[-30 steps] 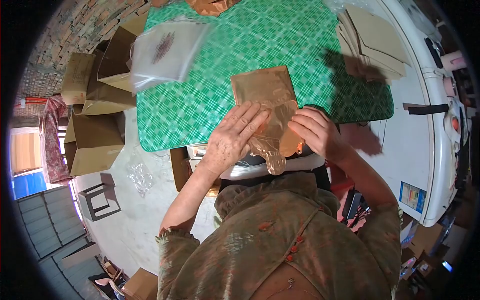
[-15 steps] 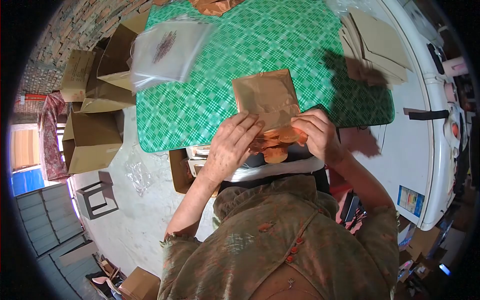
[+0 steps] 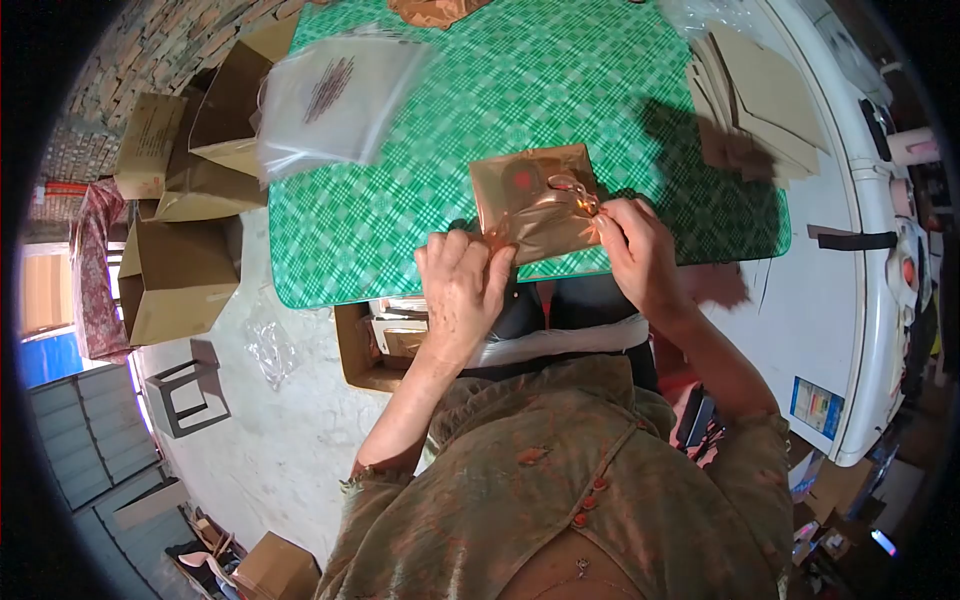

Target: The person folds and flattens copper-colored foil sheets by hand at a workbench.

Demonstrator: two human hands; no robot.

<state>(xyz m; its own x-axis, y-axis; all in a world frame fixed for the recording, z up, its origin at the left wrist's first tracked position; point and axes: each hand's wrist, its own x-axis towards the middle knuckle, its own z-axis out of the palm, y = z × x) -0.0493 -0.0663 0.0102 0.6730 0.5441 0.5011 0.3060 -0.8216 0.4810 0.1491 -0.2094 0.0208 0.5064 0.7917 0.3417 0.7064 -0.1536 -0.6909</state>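
A flat, square packet (image 3: 515,205) in shiny copper-coloured film is held between the two hands, over the near edge of the bench (image 3: 450,130), which is covered in green check. The hands are set apart from each other, one at each side of the packet. By the left hand (image 3: 459,282), the lower left corner is pressed with the thumb, while the fingers are curled loosely beside it; whether the packet is also gripped from below cannot be told. By the right hand (image 3: 638,245), the right edge is pinched, with thumb and fingers brought close together near a bunched, glinting bit of film. A round red spot (image 3: 524,181) is seen on the packet's upper face, between and just beyond the hands.

Beyond the left hand, to its left, clear plastic bags (image 3: 345,100) are stacked. Beyond the right hand, to its right, brown sheets (image 3: 770,90) are piled. Below and left of the left hand, an open carton (image 3: 352,352) is partly hidden by the bench.
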